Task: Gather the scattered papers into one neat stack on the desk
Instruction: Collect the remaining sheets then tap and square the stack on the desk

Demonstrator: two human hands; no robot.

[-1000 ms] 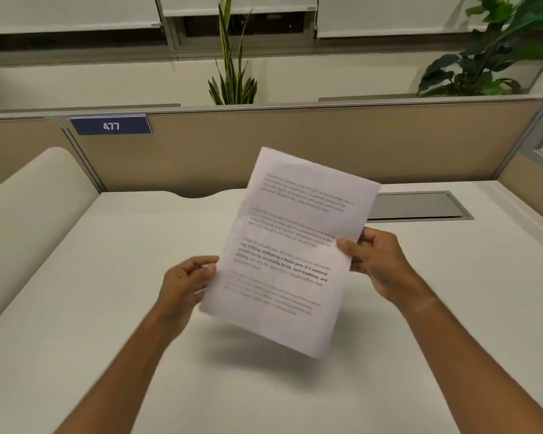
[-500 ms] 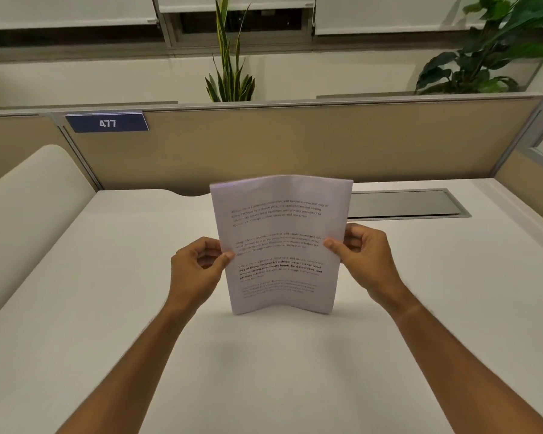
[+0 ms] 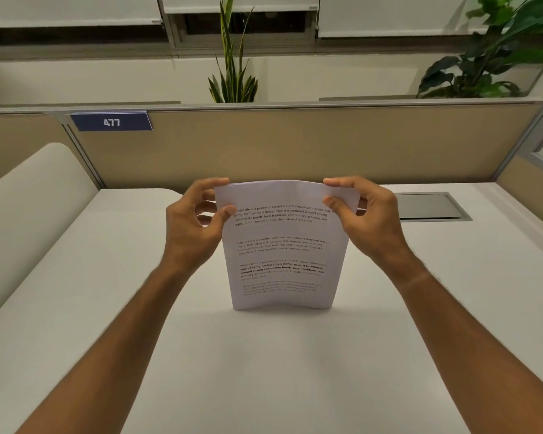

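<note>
A stack of white printed papers [image 3: 282,255] stands upright on its bottom edge on the white desk [image 3: 264,371], slightly bowed, text facing me. My left hand [image 3: 195,227] pinches the stack's upper left corner between thumb and fingers. My right hand [image 3: 364,217] pinches the upper right corner the same way. How many sheets are in the stack cannot be told. No loose papers show elsewhere on the desk.
A beige partition [image 3: 295,145] with a blue "477" label [image 3: 111,122] closes off the desk's far side. A grey cable hatch [image 3: 427,206] is set into the desk at the back right. Plants [image 3: 232,64] stand beyond the partition.
The papers went from tilted in the air to upright with their bottom edge on the desk. Both hands slid up from the side edges to the top corners.
</note>
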